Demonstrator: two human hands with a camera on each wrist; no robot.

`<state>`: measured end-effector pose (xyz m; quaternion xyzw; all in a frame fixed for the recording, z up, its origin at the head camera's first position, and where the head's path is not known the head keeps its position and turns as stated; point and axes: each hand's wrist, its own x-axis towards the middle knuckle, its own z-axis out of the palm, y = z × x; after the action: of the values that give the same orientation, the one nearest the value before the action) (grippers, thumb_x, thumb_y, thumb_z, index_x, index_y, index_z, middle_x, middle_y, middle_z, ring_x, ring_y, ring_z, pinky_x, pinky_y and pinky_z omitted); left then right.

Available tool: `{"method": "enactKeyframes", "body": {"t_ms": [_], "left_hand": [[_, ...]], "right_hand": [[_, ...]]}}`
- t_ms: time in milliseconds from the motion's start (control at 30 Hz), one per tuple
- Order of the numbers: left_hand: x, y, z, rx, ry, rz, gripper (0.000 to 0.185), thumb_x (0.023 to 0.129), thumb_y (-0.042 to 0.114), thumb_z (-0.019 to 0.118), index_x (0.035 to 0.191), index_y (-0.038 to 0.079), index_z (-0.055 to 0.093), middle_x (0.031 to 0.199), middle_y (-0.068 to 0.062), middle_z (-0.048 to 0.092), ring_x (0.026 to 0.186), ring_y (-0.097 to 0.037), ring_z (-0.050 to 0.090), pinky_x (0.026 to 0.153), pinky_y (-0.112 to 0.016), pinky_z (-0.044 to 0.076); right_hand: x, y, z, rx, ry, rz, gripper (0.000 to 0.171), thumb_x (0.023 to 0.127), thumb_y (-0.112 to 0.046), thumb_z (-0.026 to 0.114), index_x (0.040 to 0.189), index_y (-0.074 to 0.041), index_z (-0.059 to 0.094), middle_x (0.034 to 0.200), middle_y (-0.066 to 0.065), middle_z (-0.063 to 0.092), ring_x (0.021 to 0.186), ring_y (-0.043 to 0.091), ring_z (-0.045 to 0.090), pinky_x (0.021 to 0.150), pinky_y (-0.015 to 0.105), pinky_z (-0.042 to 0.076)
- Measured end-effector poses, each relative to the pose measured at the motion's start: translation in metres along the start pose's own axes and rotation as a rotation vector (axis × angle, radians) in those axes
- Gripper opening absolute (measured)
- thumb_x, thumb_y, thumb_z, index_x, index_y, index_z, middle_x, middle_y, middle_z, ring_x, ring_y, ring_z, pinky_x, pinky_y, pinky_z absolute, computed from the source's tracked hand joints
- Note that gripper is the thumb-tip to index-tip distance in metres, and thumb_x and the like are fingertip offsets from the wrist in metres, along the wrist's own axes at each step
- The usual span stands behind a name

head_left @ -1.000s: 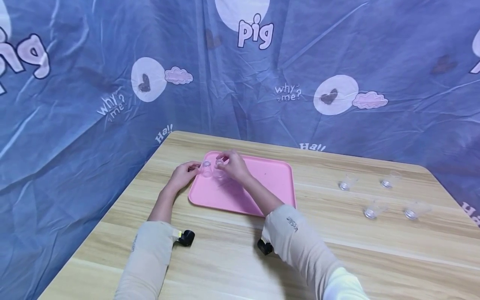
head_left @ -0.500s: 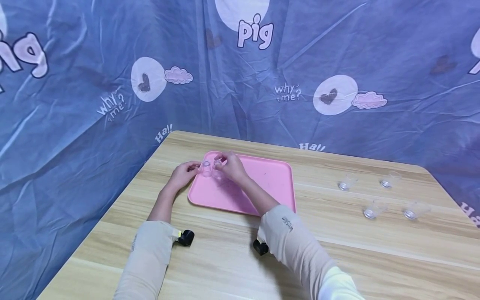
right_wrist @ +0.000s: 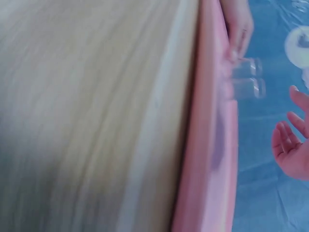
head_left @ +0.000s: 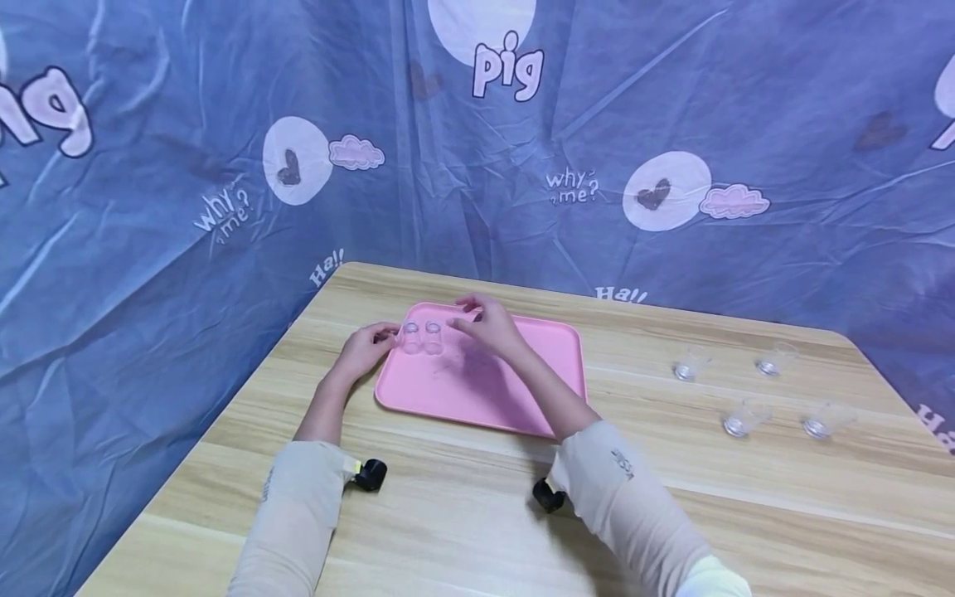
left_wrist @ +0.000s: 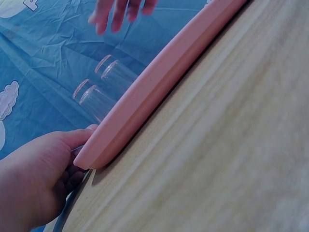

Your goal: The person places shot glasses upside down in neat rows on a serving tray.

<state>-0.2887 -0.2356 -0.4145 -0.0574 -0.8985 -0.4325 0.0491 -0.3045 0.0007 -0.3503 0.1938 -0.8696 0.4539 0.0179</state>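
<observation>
Change: I see my right hand [head_left: 488, 326], now open, has let go of the second glass [head_left: 433, 337] on the tray [head_left: 522, 377].
Left hand [head_left: 366, 347]: fingers curled at tray corner beside first glass [head_left: 410, 337]; grip unclear.

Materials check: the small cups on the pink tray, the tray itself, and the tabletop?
Small cups: clear, glossy, glass or hard plastic; the backdrop shows through them.
Pink tray: likely matte moulded plastic, with a uniform colour and rounded raised rim.
Tabletop: light wood grain, smooth, possibly laminate.
</observation>
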Motion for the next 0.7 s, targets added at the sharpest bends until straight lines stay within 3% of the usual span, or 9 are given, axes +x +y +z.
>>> {"method": "enactKeyframes", "body": {"t_ms": [200, 533, 700], "left_hand": [[0.000, 0.001, 0.000, -0.002, -0.005, -0.006, 0.033, 0.092, 0.011, 0.052, 0.122, -0.002, 0.056, 0.102, -0.019, 0.060, 0.097, -0.031, 0.053, 0.090, -0.043, 0.040], [-0.001, -0.002, 0.002, -0.004, -0.013, -0.019, 0.034, 0.092, 0.014, 0.053, 0.123, -0.001, 0.055, 0.105, -0.020, 0.060, 0.100, -0.032, 0.053, 0.091, -0.044, 0.039], [-0.001, -0.001, 0.002, -0.008, -0.010, -0.014, 0.035, 0.093, 0.015, 0.052, 0.124, -0.001, 0.055, 0.106, -0.020, 0.060, 0.101, -0.032, 0.053, 0.092, -0.044, 0.038]], "right_hand": [[-0.018, 0.010, -0.042, 0.086, 0.073, -0.005, 0.040, 0.080, -0.012, 0.070, 0.117, -0.001, 0.059, 0.106, 0.015, 0.057, 0.084, 0.025, 0.055, 0.067, 0.031, 0.047], [-0.058, 0.041, -0.108, 0.080, 0.239, -0.027, 0.039, 0.082, -0.010, 0.068, 0.117, 0.004, 0.056, 0.108, 0.019, 0.053, 0.094, 0.030, 0.053, 0.080, 0.039, 0.045], [-0.076, 0.059, -0.135, 0.063, 0.380, -0.013, 0.037, 0.083, -0.009, 0.067, 0.115, 0.005, 0.056, 0.109, 0.018, 0.052, 0.096, 0.028, 0.050, 0.078, 0.031, 0.043]]}}
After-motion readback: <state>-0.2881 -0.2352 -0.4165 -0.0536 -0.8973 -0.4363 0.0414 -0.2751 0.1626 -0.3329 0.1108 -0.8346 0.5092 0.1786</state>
